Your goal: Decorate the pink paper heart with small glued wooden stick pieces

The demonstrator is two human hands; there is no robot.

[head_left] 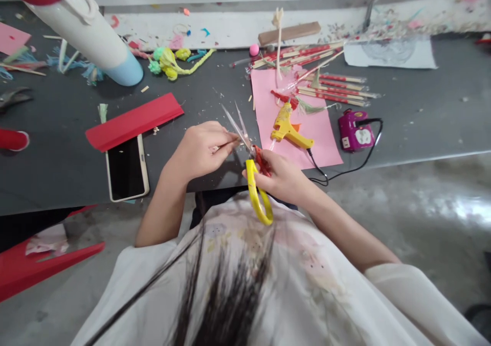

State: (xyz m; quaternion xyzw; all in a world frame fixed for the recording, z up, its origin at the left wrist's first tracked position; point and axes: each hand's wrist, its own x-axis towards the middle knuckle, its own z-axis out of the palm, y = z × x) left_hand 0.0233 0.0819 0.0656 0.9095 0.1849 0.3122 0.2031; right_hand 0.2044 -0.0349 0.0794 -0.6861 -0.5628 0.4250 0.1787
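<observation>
My right hand [282, 175] is wrapped round a pair of scissors [251, 177] with a yellow handle loop. Their blades stand apart and point away from me, up and to the left. Something red and textured [263, 162] shows at the fingers of that hand, partly hidden. My left hand [205, 149] is closed in a pinch, its fingertips beside the open blades. What lies in that pinch is too small to name. Right of the scissors, a yellow glue gun [289, 129] rests on a pink sheet [268, 100].
Red-and-cream sticks in clear wrap [333, 88] lie at the back of the pink sheet. A purple box [356, 131] with a black cord sits to the right. Leftward are a phone [128, 169], a folded red card [134, 121], yellow-green yarn [169, 62] and a tall bottle [95, 39].
</observation>
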